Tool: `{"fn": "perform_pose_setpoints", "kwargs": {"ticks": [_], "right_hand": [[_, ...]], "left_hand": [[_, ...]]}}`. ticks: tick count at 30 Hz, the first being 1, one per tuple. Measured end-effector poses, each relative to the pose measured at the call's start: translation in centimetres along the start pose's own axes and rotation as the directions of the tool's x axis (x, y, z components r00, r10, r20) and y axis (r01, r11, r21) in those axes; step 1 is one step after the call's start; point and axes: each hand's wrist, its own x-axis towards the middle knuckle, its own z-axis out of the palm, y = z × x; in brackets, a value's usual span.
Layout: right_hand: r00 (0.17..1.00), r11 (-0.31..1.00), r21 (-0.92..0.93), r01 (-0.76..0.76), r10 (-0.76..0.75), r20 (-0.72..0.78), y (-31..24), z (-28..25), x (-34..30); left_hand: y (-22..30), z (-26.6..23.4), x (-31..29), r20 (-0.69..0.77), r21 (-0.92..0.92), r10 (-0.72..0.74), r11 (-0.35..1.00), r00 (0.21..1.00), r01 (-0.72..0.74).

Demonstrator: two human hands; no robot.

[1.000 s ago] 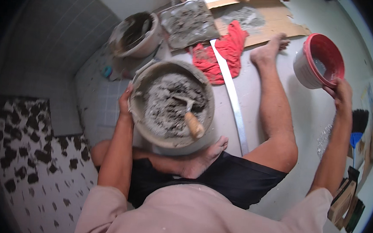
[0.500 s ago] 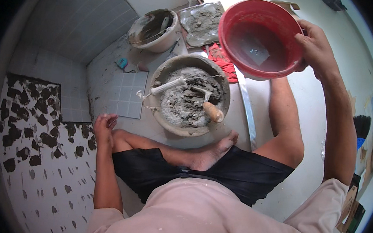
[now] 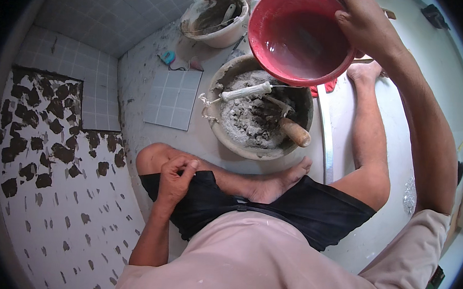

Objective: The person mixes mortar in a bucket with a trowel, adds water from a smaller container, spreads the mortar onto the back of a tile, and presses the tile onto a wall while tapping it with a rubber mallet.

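My right hand [image 3: 364, 26] grips the rim of a red bucket [image 3: 257, 41], tilted over the far right side of a mortar bucket. Cloudy liquid [image 3: 310, 48] lies inside the red one. Grey powder and wet clumps [image 3: 252, 122] fill the mortar bucket [image 3: 216, 130]. A trowel with a wooden handle [image 3: 295, 133] rests in the mix, its blade partly buried. Across the top lies the wire handle's white grip [image 3: 246, 93], with string at its left end. My left hand [image 3: 177, 179] is closed near my left thigh, thumb against curled fingers, with nothing visible in it.
Left of the mortar bucket lies a grey tile sheet [image 3: 173, 98]. Beyond it are a blue tape measure [image 3: 168, 57] and another bucket [image 3: 217, 36] holding a tool. A metal straightedge [image 3: 326, 135] runs beside my right leg. Mortar dabs [image 3: 62, 153] cover the left wall below fitted tiles.
The red bucket has come leftward over the mortar bucket, partly through a shift of view. My left hand has moved in from beyond my knee to my thigh and closed.
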Motion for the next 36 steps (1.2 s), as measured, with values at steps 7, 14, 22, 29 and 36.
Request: {"fn": "perform_pose_setpoints", "kwargs": {"ticks": [7,14,22,29,36], "right_hand": [[0.995,0.992,-0.076,0.101,-0.103,-0.020,-3.5,0.1,-1.1],[0.998,0.985,-0.159,0.064,-0.061,0.022,-4.4,0.6,-0.4],[0.995,0.981,-0.168,0.093,-0.084,0.062,-5.3,1.4,0.2],[0.970,0.910,-0.341,0.237,-0.243,0.026,-6.0,1.1,-1.4],[0.969,0.931,-0.273,0.244,-0.223,0.107,-6.0,1.5,-0.5]], "left_hand": [[-1.8,-0.3,-0.3,0.070,0.055,0.005,0.998,0.998,-0.009],[-2.3,-0.7,-0.6,-0.019,0.047,0.015,0.999,1.000,-0.014],[-1.5,-1.9,-1.3,0.012,0.081,-0.014,0.997,1.000,0.013],[-1.4,0.0,-0.3,0.034,0.017,-0.024,1.000,0.999,0.024],[-1.4,-0.1,-0.4,0.022,0.019,0.010,1.000,1.000,-0.011]]}}
